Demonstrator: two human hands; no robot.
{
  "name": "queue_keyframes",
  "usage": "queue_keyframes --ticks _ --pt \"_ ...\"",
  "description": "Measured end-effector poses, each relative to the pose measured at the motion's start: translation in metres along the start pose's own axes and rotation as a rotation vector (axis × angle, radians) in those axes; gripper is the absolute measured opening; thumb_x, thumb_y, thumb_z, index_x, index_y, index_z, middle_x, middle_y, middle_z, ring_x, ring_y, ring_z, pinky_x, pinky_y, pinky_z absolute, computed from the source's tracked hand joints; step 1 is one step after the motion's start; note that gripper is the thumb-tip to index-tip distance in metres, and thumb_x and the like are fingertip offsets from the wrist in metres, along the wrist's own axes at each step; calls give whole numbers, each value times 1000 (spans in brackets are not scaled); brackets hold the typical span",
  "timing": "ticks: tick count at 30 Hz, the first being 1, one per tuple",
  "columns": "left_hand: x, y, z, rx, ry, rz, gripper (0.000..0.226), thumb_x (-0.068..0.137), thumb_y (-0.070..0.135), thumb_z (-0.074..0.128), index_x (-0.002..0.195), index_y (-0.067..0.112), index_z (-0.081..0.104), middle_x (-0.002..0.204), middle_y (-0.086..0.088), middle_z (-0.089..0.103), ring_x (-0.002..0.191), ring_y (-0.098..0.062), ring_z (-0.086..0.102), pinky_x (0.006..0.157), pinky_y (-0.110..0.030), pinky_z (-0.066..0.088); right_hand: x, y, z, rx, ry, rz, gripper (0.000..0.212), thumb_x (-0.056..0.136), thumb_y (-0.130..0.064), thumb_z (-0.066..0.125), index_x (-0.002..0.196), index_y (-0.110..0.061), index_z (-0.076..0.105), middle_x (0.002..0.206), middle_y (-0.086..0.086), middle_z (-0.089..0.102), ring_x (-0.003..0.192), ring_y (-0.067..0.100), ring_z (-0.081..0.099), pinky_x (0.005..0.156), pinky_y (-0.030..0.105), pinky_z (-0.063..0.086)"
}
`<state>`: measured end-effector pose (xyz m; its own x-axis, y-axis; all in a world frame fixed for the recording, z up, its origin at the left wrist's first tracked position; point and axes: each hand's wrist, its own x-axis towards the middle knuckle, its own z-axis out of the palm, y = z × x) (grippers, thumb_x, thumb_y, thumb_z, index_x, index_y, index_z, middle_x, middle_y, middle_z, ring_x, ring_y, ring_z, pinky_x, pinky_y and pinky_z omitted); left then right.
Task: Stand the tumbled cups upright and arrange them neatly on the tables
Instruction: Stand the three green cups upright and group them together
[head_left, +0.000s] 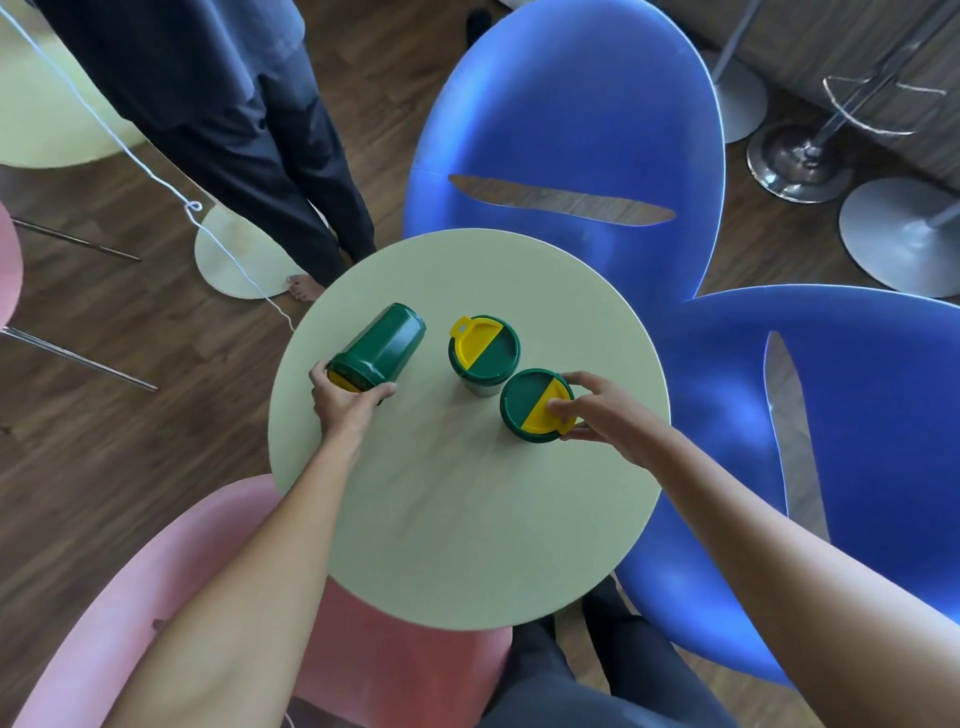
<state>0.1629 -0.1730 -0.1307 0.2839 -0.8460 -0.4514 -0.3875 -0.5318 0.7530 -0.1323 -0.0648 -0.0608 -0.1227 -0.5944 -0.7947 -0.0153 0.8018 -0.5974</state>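
Cups: two stand upright mid-frame on the round worktop (467, 519); the tumbled cup (382, 345) lies centre-left, my left hand (345, 402) gripping its lid end. My right hand (597, 410) pinches the nearer upright cup (535, 405). Next, I judge, tipping the fallen one upright.

Two blue chairs stand at one o'clock (566, 119) and four o'clock (857, 467), a pink chair (171, 587) at seven. A bystander's dark-trousered legs (244, 130) stand at eleven on the wood floor (104, 332); chrome stool bases (800, 166) at two.
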Motion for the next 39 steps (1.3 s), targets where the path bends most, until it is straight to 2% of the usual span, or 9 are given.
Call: queue_keyframes --ticks 8,13,17,23,26,28,31,34,39 --pt "-57 15 -17 186 4 311 94 61 10 87 142 22 40 135 -11 33 110 -9 40 97 -13 31 -4 -1 0 1 -14 -1 48 89 -15 66 135 -21 52 128 17 59 101 29 68 85 35 59" --pt "-66 21 -18 394 -104 431 96 59 9 81 145 27 41 133 -9 35 122 -29 46 101 -24 33 -7 0 4 1 32 23 49 89 -20 67 135 -20 50 125 17 60 94 27 69 85 37 59" --pt "-73 19 -15 414 -211 498 97 62 3 78 147 25 38 140 -8 34 133 -25 40 105 -19 28 -11 3 9 0 83 30 39 89 -26 67 125 -23 52 115 12 62 84 26 65 87 41 59" --pt "-75 17 -12 392 -326 497 99 66 19 88 149 27 34 147 -6 30 139 -19 32 114 -26 26 -14 4 12 77 88 27 36 90 -22 66 123 -23 51 120 15 61 102 37 70 89 44 59" --pt "-75 21 -12 224 -337 404 80 82 33 77 149 26 35 146 -4 35 135 -14 36 111 -24 28 -15 4 12 106 77 20 33 90 -19 66 119 -23 51 122 17 61 102 37 70 89 44 59" --pt "-73 24 -12 107 -246 337 63 87 26 72 143 21 43 140 -3 49 129 -17 46 101 -22 36 -15 5 13 114 74 16 32 90 -19 66 118 -23 51 122 17 61 101 36 70 89 44 59" --pt "-70 28 -13 84 -148 321 42 79 15 75 118 17 62 107 -1 66 105 -23 63 82 -18 47 -15 6 13 128 80 8 33 91 -18 65 121 -22 52 123 17 60 102 36 70 88 43 59" --pt "-70 32 -9 126 -217 364 38 74 14 79 110 17 67 95 -1 68 89 -20 64 81 -25 52 -14 7 14 127 84 -7 39 91 -17 64 129 -18 54 123 18 60 103 38 69 89 43 59" --pt "-72 34 -1 133 -265 414 36 74 11 77 108 18 69 94 -2 70 85 -17 65 81 -22 53 -15 11 14 128 94 -23 43 90 -16 65 132 -16 55 122 18 62 102 40 69 90 43 58"
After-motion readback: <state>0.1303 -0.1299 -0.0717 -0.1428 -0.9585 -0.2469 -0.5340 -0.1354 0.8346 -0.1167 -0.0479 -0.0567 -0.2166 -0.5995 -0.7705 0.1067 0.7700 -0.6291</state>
